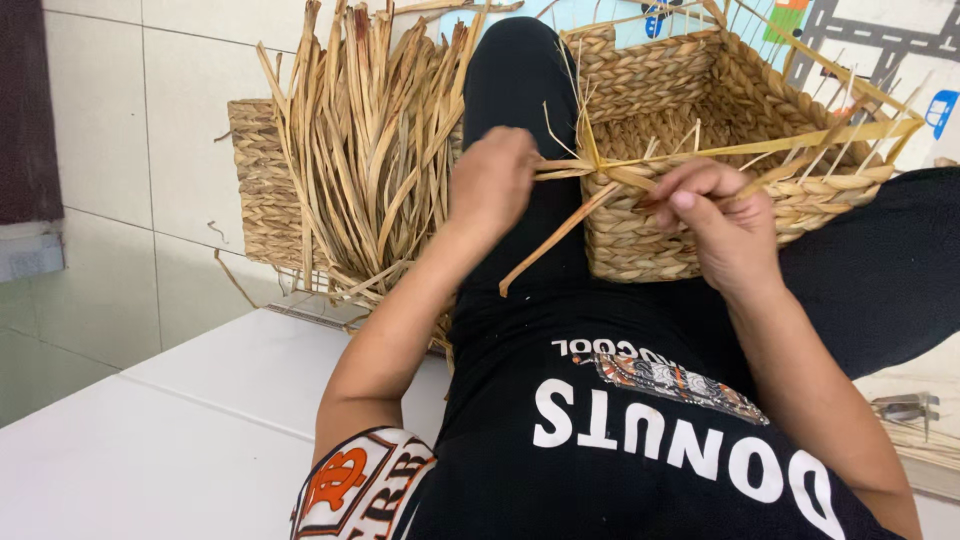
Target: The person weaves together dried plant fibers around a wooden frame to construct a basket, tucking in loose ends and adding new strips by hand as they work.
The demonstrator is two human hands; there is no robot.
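You're mid-weave at the rim of the basket [700, 150] resting on your lap: left hand [492, 185] clenched on the strands [565, 168], right hand [722, 222] pinching a strip [800, 145]. Next needs steady tension while tucking.

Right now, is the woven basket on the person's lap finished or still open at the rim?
Unfinished: the basket has loose straw strips sticking out along its rim.

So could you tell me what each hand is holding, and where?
Both hands pinch straw strands at the basket rim: the left hand near the crossing point, the right hand just beside it.
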